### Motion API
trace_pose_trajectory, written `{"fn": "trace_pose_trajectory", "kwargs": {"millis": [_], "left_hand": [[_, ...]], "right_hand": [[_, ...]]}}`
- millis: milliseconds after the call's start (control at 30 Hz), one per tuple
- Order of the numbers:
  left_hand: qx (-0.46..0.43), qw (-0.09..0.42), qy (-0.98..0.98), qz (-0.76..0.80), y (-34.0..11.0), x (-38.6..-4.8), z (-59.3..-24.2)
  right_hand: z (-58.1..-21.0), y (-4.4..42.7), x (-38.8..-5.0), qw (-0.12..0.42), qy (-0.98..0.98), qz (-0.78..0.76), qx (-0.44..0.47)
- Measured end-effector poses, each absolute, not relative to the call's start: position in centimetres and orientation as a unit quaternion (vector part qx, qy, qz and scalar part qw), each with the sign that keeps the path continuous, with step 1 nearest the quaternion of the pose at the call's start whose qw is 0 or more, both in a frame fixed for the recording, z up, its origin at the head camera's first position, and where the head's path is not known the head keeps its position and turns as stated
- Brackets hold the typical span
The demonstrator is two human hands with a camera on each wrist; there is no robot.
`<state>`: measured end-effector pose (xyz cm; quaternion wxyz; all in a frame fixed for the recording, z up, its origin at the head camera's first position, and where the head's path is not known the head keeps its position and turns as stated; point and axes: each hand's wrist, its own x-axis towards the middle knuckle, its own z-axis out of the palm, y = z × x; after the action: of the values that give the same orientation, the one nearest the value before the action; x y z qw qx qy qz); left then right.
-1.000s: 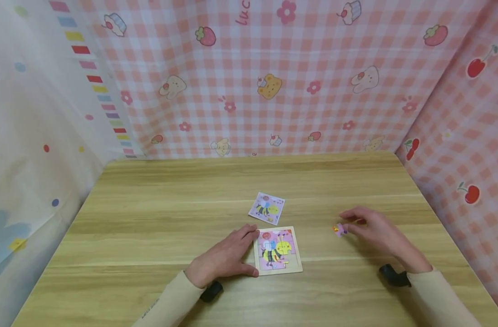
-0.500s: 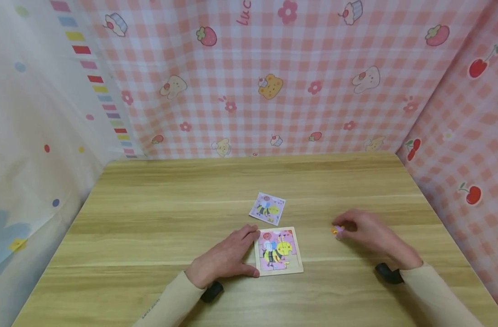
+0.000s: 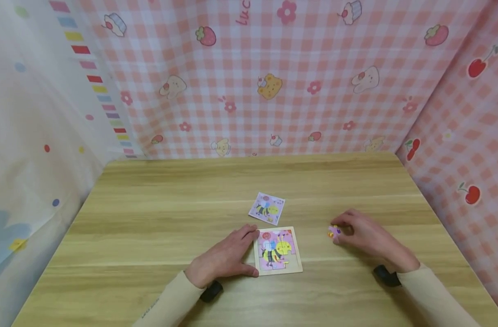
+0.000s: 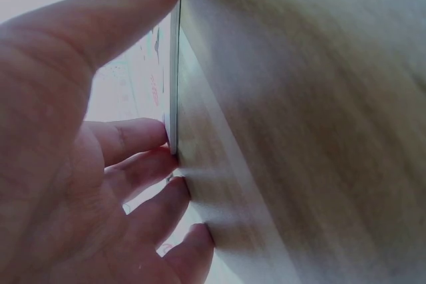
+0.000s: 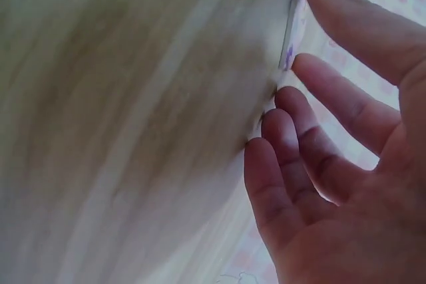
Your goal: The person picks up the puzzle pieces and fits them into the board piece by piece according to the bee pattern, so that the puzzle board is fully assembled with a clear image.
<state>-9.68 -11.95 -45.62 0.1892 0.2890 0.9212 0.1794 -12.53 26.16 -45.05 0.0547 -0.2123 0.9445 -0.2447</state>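
My left hand (image 3: 225, 258) rests at the left side of a square wooden jigsaw puzzle (image 3: 298, 254), thumb at its near corner and fingertips at its far corner. In the left wrist view the index fingertip (image 4: 156, 132) touches the puzzle's edge. A bee picture fills most of the tray, and bare wood shows at its lower right. To the right, my right hand (image 3: 369, 236) pinches a small purple and yellow puzzle piece (image 3: 333, 232) between thumb and index finger, at or close to the tabletop. Edge-on, that piece (image 5: 287, 44) appears in the right wrist view.
Just beyond the puzzle lies a square card (image 3: 267, 208) with the same bee picture. Pale wood grain covers the table (image 3: 171, 204). A pink checked cloth (image 3: 240, 59) hangs at the back, with more cloth on both sides.
My right hand has shifted slightly left with the puzzle piece, which appears turned between the fingers. The left hand, the puzzle and the card stay where they were.
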Motion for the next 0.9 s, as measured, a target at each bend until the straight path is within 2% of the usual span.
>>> {"fn": "trace_pose_trajectory", "kwargs": {"millis": [167, 567, 900], "left_hand": [[0.29, 0.188, 0.921, 0.179, -12.0, -9.7, -45.5], [0.293, 0.188, 0.919, 0.184, -12.0, -9.8, -45.5], [0.294, 0.185, 0.919, 0.184, -12.0, -9.7, -45.6]], "right_hand": [[-45.3, 25.9, -12.6, 0.052, 0.941, -0.244, -0.231], [-44.7, 25.0, -12.8, 0.085, 0.924, -0.29, -0.234], [-44.5, 24.9, -12.0, 0.053, 0.923, -0.304, -0.229]]}}
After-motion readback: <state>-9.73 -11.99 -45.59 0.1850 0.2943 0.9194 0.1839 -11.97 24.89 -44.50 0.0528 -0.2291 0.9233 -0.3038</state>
